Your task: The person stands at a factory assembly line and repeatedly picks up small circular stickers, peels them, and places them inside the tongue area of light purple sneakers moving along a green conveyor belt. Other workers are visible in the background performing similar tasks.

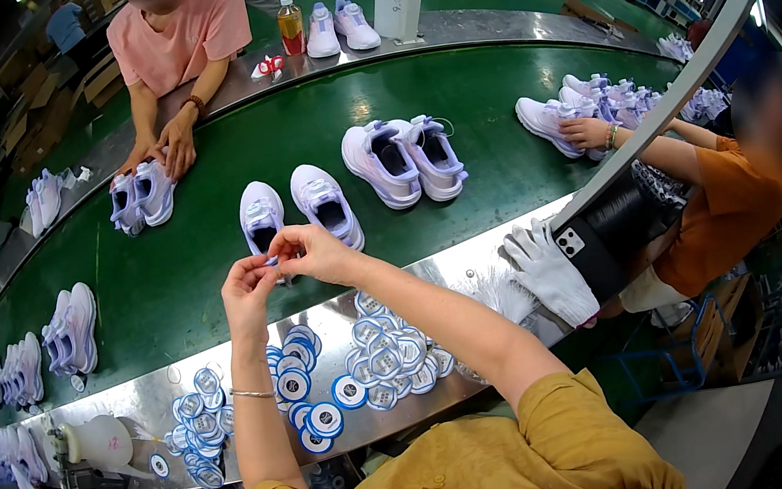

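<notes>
My left hand (249,288) and my right hand (314,254) meet at the heel end of a pale lavender sneaker (260,201). Fingers and thumbs are pinched together on both hands; whatever lies between them is too small and hidden to make out. Close beside, just past my right hand, stands the matching sneaker (315,187), its toe pointing away from me. Below my wrists, on the metal ledge, lie heaps of round blue-rimmed tags (321,419), with grey-centred tags (383,362) to the right and another pile of tags (203,419) at the left.
More sneakers (394,161) stand along the green belt (212,261). A person in pink (178,33) handles a pair opposite; one in orange (734,203) touches shoes at the right. White gloves (552,271) and a phone (570,241) lie near a slanted metal post (664,107).
</notes>
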A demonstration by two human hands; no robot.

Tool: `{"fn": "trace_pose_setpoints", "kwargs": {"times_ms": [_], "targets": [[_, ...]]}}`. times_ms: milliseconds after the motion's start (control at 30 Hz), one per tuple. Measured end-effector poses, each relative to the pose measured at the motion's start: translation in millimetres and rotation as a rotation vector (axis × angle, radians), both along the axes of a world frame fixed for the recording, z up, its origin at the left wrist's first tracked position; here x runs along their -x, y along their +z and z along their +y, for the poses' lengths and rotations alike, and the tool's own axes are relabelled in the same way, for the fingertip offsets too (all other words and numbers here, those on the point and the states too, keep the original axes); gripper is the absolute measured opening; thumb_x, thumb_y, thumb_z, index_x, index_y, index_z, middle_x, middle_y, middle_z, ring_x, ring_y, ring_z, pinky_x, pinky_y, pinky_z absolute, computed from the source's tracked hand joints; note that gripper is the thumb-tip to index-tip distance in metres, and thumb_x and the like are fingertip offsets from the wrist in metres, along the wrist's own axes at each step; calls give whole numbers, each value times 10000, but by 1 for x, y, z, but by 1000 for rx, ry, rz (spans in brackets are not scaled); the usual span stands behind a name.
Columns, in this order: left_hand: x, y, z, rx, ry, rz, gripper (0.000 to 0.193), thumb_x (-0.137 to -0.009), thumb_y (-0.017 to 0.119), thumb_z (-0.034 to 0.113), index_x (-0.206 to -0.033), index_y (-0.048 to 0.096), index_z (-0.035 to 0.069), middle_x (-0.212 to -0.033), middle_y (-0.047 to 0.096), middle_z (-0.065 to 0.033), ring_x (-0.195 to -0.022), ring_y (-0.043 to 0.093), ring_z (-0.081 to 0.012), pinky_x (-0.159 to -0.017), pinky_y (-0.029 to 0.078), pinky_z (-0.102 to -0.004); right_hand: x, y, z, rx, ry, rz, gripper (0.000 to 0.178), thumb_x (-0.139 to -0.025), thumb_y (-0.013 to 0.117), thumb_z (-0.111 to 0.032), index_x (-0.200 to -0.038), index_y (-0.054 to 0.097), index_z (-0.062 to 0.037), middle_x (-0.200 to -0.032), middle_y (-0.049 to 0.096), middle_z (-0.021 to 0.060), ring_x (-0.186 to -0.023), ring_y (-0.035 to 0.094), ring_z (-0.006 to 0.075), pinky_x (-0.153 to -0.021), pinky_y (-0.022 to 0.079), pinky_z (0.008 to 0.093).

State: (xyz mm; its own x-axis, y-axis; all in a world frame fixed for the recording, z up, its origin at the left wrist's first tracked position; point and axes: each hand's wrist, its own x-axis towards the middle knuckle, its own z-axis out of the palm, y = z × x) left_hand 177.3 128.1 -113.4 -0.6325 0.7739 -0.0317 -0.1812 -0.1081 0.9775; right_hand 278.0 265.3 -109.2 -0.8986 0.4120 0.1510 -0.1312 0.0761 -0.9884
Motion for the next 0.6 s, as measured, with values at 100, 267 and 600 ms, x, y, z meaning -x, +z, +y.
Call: {"fn": "trace_pose_setpoints", "kwargs": {"times_ms": [100, 267, 600], "targets": [[0, -3, 2, 6, -8, 5, 225, -824, 635, -22, -1039, 572, -33, -853, 648, -64, -789, 611, -107, -744, 485, -222, -1, -2, 1, 18, 18, 16, 182, -711, 676, -24, -885, 628, -3, -708, 593, 15, -659, 537, 88, -613, 444, 242], [-9, 1, 9, 40, 28, 38, 234, -828, 643, -4, -1052, 581, -24, -858, 646, -56, -786, 608, -115, -756, 472, -222, -6, -2, 11, -83, -26, -14, 163, -728, 675, -40, -882, 638, -2, -717, 630, 59, -669, 591, 122, -627, 472, 268], [-61, 38, 63, 53, 0, 860, 249, -827, 604, -12, -1076, 618, 3, -999, 643, -139, -878, 624, -258, -750, 488, -312, -145, 31, 120, -1312, -717, -466, 123, -737, 602, -54, -859, 590, -68, -881, 610, 73, -934, 551, 274, -747, 472, 390]]}}
